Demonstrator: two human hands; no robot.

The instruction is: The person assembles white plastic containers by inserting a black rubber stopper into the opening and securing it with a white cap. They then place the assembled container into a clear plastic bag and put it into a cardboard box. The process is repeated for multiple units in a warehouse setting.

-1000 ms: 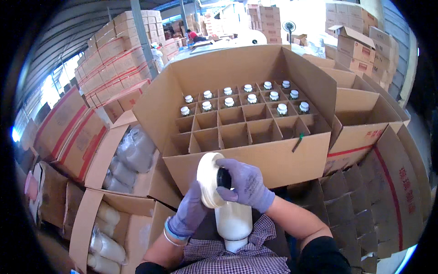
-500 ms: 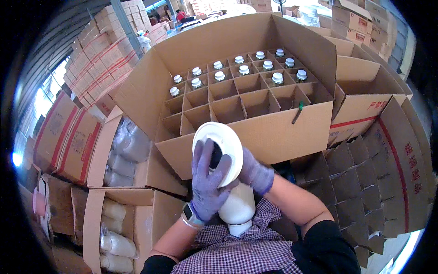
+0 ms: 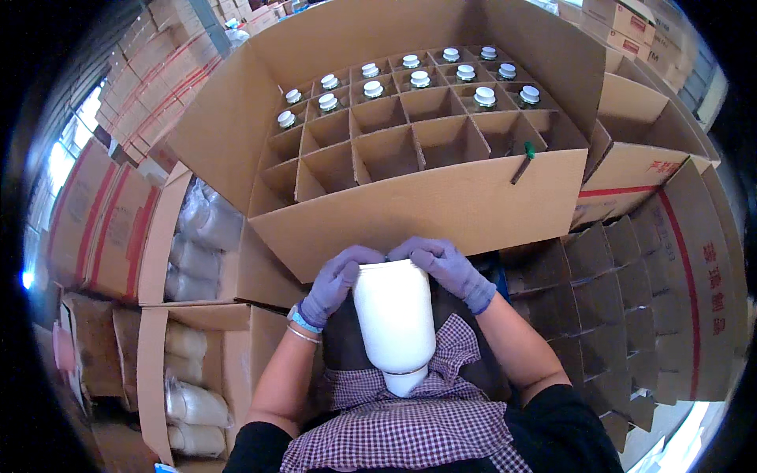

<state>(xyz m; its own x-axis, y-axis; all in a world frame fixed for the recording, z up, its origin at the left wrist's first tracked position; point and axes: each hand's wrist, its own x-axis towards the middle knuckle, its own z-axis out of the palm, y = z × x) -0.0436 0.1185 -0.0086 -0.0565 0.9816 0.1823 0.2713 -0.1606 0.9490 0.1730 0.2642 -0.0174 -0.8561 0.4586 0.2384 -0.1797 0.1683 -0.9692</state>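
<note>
Stacked cardboard cartons point(image 3: 118, 87) fill the warehouse around us, and straight ahead stands a large open carton point(image 3: 418, 209) fitted with a cardboard divider grid point(image 3: 378, 150). Its far rows already hold capped bottles point(image 3: 418, 79); the near cells stand bare. To our left, side boxes point(image 3: 193, 315) hold more white bottles wrapped in clear plastic.

We hold one white bottle point(image 3: 394, 315) close to our body, just below the carton's near wall, with its base turned away from us and its neck pointing back toward our checked apron point(image 3: 410, 426). Our left hand point(image 3: 335, 284) and right hand point(image 3: 449, 268), both in purple gloves, curl over the base from either side, so each grip is closed on the bottle's far end.

We judge the bottle rigid and smooth, probably glass or glazed, and so fairly heavy for its size, breakable and inclined to slip. The gloves should give useful friction. The wide body offers the surest hold: palms spread on opposite sides, fingers wrapped well round. The narrow neck looks a poorer place to carry its weight.
</note>
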